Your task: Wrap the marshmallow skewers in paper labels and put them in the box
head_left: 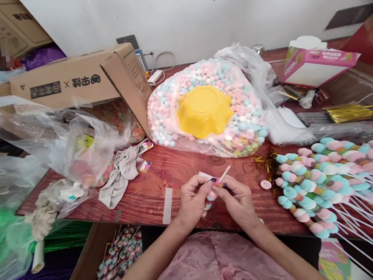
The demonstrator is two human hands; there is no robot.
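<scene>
My left hand (pixel 192 201) and my right hand (pixel 237 197) meet above the front of the red-brown wooden table. Between their pinched fingertips is a small marshmallow skewer (pixel 211 196) in pink and pale blue, with a white stick (pixel 224 174) poking up and away from me. A small printed label (pixel 205 176) also sits at the fingertips. My left fingers wrap around the marshmallows, while my right thumb and forefinger pinch near the label and stick. The fingers partly hide how these pieces join.
Ahead, a yellow bowl (pixel 205 107) lies upside down on a clear bag of pastel marshmallows (pixel 167 111). Many marshmallow skewers (pixel 329 183) are piled at right, near gold twist ties (pixel 349 113). At left are a cardboard box (pixel 82 82), a grey cloth (pixel 120 175) and plastic bags (pixel 83 136).
</scene>
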